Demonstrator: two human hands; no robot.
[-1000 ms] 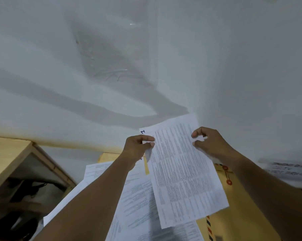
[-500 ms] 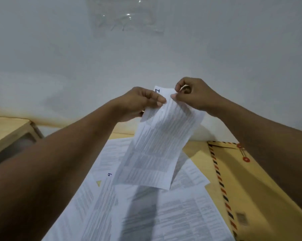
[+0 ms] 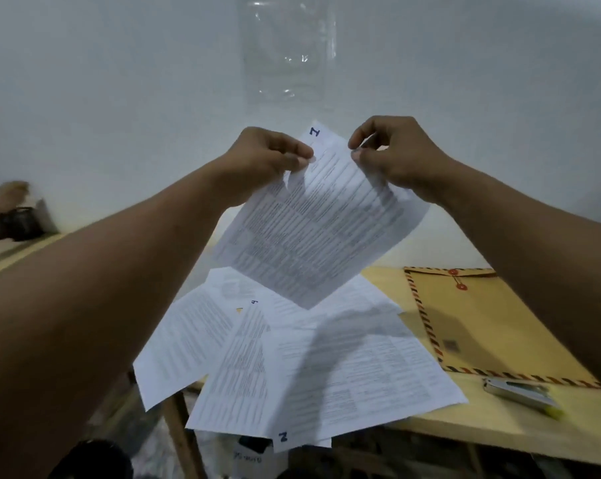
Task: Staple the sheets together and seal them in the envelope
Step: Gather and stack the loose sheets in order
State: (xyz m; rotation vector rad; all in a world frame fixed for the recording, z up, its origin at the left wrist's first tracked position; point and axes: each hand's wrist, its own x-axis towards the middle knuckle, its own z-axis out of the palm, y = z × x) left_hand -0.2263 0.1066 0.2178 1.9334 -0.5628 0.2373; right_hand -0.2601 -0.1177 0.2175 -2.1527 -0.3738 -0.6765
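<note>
A printed sheet point(image 3: 313, 233) marked "1" hangs in the air above the table, held by its top edge. My left hand point(image 3: 264, 160) pinches the sheet's upper left part. My right hand point(image 3: 395, 153) pinches the upper right part. Below, several more printed sheets point(image 3: 292, 368) lie fanned out on the wooden table point(image 3: 499, 420), some overhanging its left and front edges. A brown string-tie envelope point(image 3: 482, 323) with a striped border lies flat to the right of them. A silver stapler point(image 3: 520, 392) with a yellow end rests just in front of the envelope.
A white wall point(image 3: 119, 98) rises straight behind the table, with a clear plastic sleeve point(image 3: 288, 50) stuck on it. At the far left, a dark object point(image 3: 16, 223) sits on another wooden surface. Dark clutter lies under the table.
The view has tilted down, bringing more of the table, the envelope and the stapler into sight. Both hands still hold the sheet marked "1" by its top, now spread a little wider.
</note>
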